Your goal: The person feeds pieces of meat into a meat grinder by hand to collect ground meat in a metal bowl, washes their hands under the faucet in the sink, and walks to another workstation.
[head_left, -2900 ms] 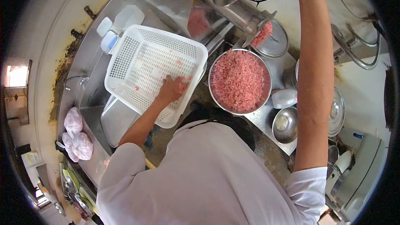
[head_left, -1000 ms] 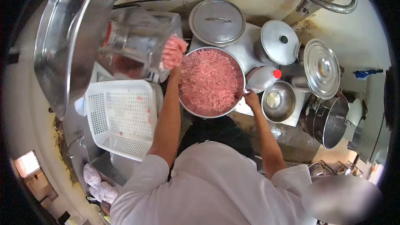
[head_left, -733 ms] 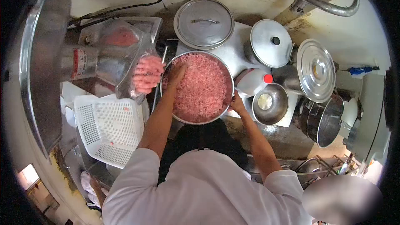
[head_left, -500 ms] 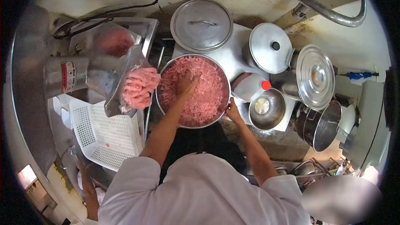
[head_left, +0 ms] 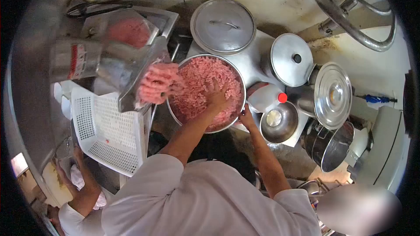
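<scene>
My left hand [head_left: 217, 98] lies spread-fingered on the ground meat [head_left: 197, 78] directly beneath it; my right hand [head_left: 246, 117] seems closed around the steel bowl [head_left: 211, 130] rim, partly hidden

From where I stand, no words can be made out — the meat grinder [head_left: 111, 63] bears a red-and-white label [head_left: 78, 61], too blurred to read.

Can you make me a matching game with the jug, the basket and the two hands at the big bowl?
1. Left hand
2. Right hand
3. Jug
4. Basket

A. Has a red cap
B. On the pink meat
C. White, with lots of holes
D. At the rim of the big bowl

Pairs: 1-B, 2-D, 3-A, 4-C
</scene>
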